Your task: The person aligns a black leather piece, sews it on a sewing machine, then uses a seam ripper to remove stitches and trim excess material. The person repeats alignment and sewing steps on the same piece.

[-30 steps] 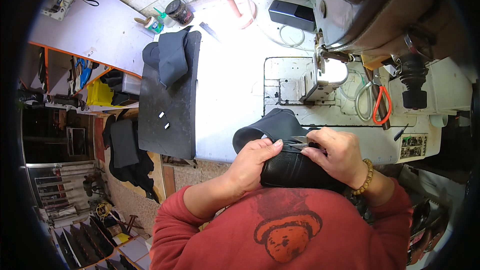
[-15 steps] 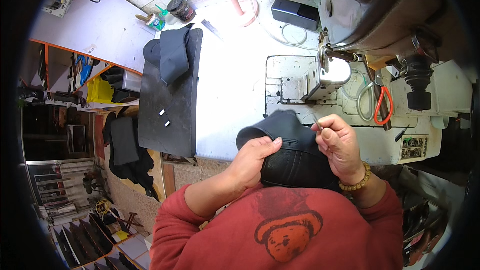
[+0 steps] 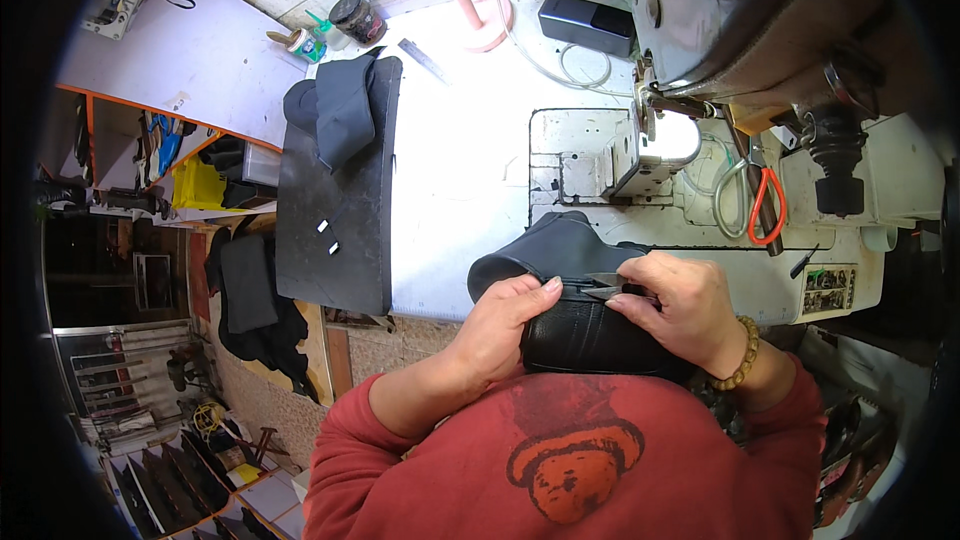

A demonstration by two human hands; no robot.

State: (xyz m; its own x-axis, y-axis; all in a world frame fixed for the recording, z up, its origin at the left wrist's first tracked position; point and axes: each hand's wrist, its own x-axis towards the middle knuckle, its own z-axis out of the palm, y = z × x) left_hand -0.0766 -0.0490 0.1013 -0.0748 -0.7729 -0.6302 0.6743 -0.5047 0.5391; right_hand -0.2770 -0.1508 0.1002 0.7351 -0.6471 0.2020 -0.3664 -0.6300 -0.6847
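The person is wearing a faded red long-sleeved sweatshirt [image 3: 560, 450] with a darker, mottled patch across the chest and a printed round orange cartoon figure [image 3: 573, 460] at its middle. Both sleeves are reaching to the wrists, ending in ribbed cuffs. The left hand [image 3: 500, 325] is showing bare, with nothing on the fingers. The right hand [image 3: 675, 305] is wearing a bracelet of round amber-brown beads [image 3: 745, 360] at the wrist

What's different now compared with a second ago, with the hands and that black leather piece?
The right hand lifted toward the sewing machine half a second ago, then came back down onto the black leather piece, again holding small metal snips at its seam. The left hand kept its grip on the piece throughout. The dark pile and the orange-handled scissors stayed put.
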